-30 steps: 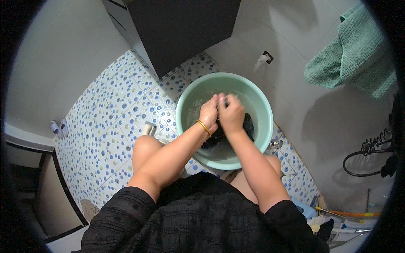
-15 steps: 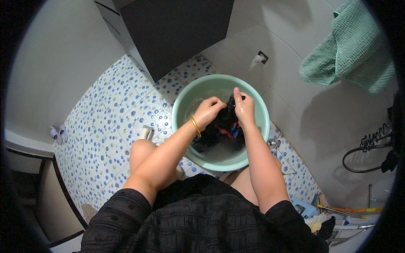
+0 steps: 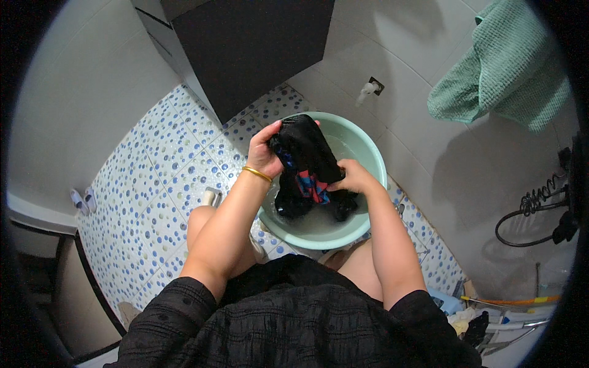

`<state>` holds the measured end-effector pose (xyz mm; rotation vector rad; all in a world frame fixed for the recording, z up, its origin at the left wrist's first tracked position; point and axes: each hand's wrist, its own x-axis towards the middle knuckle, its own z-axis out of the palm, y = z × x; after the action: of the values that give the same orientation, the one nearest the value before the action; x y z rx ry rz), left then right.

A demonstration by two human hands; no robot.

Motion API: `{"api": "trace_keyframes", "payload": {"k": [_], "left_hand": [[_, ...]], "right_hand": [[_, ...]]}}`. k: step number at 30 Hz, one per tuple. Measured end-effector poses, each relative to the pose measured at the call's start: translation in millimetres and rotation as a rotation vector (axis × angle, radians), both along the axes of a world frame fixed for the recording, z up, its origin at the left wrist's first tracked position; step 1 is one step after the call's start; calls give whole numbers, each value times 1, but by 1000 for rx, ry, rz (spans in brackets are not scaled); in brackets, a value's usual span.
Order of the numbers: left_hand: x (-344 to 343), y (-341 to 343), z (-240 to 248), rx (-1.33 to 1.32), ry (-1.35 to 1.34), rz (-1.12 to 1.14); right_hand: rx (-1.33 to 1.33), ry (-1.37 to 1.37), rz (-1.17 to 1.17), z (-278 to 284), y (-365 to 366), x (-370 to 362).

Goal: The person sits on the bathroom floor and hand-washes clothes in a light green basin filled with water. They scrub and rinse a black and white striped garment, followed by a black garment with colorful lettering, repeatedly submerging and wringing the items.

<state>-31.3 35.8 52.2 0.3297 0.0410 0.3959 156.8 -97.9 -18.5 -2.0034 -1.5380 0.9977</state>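
Observation:
A wet black garment with a red and blue patterned patch hangs over a pale green basin. Its lower part lies in cloudy water. My left hand, with a gold bangle at the wrist, holds the garment's upper left side; some of its fingers are behind the cloth. Lower down on the right, my right hand pinches the garment beside the coloured patch.
The basin stands on a blue-dotted tiled floor. Beyond it is a dark cabinet. A green towel hangs at the right wall, above a coiled dark hose. Slippers lie far left.
The garment has been lifted and spread out above the water. My left hand has moved left, and my right hand has dropped lower.

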Motion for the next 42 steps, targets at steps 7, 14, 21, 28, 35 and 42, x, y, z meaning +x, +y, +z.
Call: {"api": "trace_keyframes", "payload": {"k": [7,14,21,28,35,42], "left_hand": [[-5,8,-22,-34,-90,16],[37,-17,-64,97,394,255],[55,-54,-62,75,702,308],[52,-59,-57,59,778,242],[57,-44,-86,163,763,283],[25,-22,-30,434,564,-180]], "right_hand": [[639,1140,-654,-1,-6,23],[879,187,-294,54,11,-79],[750,-363,-650,22,34,-68],[630,-283,-763,20,35,-66],[707,-316,-581,18,33,-75],[592,515,-633,27,22,-26]]}}
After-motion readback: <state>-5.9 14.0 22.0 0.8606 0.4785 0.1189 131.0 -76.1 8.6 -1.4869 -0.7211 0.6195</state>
